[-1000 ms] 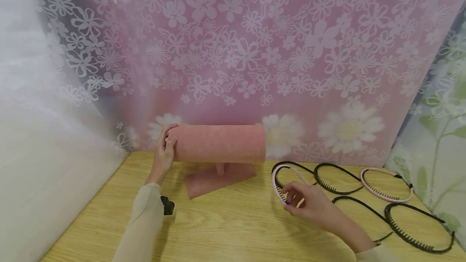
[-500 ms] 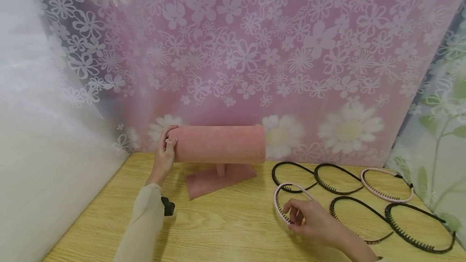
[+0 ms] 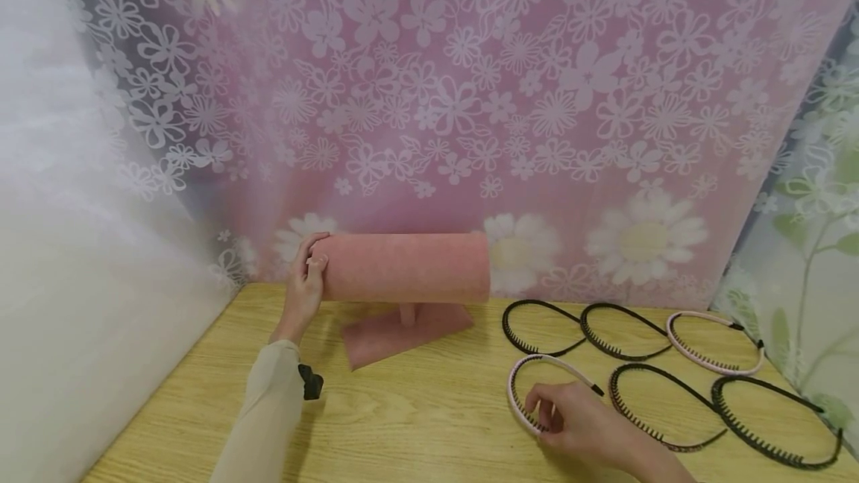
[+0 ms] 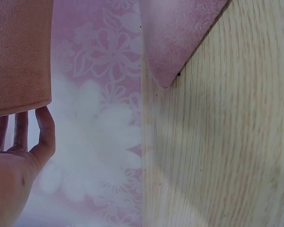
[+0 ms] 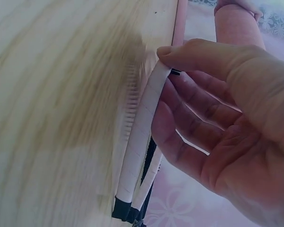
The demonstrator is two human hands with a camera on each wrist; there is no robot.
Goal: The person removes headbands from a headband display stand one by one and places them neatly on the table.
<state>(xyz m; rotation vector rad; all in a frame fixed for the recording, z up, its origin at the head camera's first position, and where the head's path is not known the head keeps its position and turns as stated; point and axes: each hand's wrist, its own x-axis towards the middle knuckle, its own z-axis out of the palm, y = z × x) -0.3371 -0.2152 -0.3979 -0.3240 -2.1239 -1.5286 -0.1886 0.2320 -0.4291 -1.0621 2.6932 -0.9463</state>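
In the head view a pink velvety roll-shaped headband stand (image 3: pixel 403 267) rises on a short post above a flat base. My left hand (image 3: pixel 305 285) holds the roll's left end; in the left wrist view its fingertips (image 4: pixel 45 118) touch the end's rim. At lower right of centre, my right hand (image 3: pixel 577 420) pinches a pale pink toothed headband (image 3: pixel 513 393) by its near side, low over the wood. The right wrist view has the thumb on top of this headband (image 5: pixel 144 127) and the fingers on its other side; one black end tip shows.
Several black toothed headbands, among them one at the back (image 3: pixel 506 326) and one at front right (image 3: pixel 758 438), lie on the wooden table (image 3: pixel 403 416). Another pale pink headband (image 3: pixel 705 360) lies at the far right. A flowered pink curtain (image 3: pixel 429 95) hangs behind.
My right hand has brought the pale pink headband toward me, away from the back black one and into the front row. My left hand has stayed on the stand.
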